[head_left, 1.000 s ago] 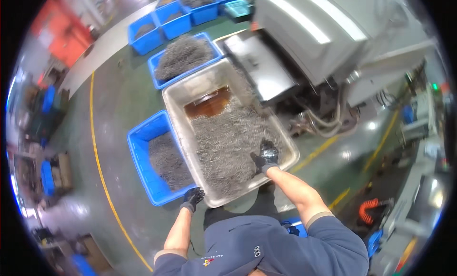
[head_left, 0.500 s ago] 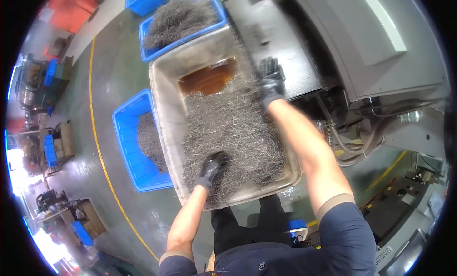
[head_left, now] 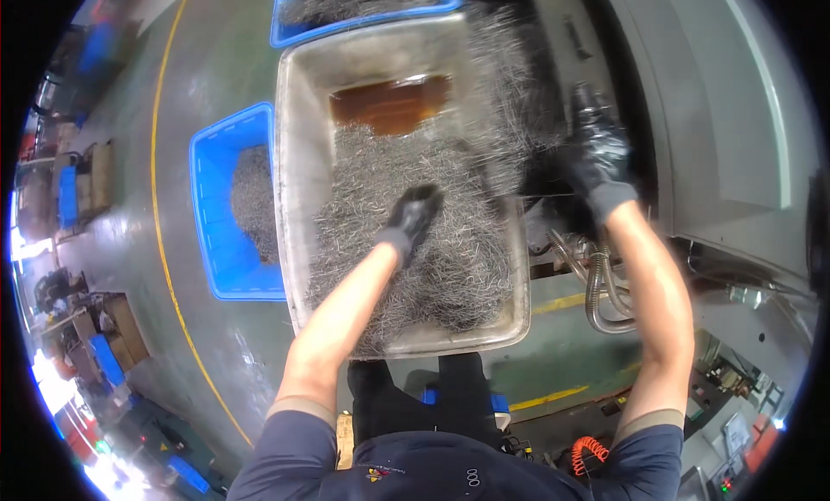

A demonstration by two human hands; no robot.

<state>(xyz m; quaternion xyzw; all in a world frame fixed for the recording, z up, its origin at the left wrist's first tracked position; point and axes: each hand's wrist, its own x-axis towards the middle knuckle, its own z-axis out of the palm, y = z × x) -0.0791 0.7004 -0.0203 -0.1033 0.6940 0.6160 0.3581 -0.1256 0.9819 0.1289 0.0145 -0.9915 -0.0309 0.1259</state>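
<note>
A deep grey tub (head_left: pixel 298 155) stands in front of me, largely filled with fine, tangled metal shavings (head_left: pixel 389 190). Brown liquid (head_left: pixel 389 103) pools at its far end. My left hand (head_left: pixel 415 216), in a black glove, lies on the shavings with fingers stretched out; it grips nothing that I can see. My right hand (head_left: pixel 599 146), gloved likewise, is beyond the tub's right side at the machine. Its fingers point away from me, apart and somewhat blurred. A loose mass of shavings (head_left: pixel 510 95) hangs over the tub's right rim, left of that hand.
A blue bin (head_left: pixel 233 285) partly filled with shavings stands left of the tub, and another blue bin (head_left: pixel 367 25) touches its far end. The grey machine (head_left: pixel 735 129) borders the right. Flexible hoses (head_left: pixel 596 285) curve below it. A yellow line (head_left: pixel 156 198) marks the green floor.
My right hand has moved right, away from the tub. A mass of shavings now shows at the machine's edge over the right rim. My left hand has moved farther out across the shavings.
</note>
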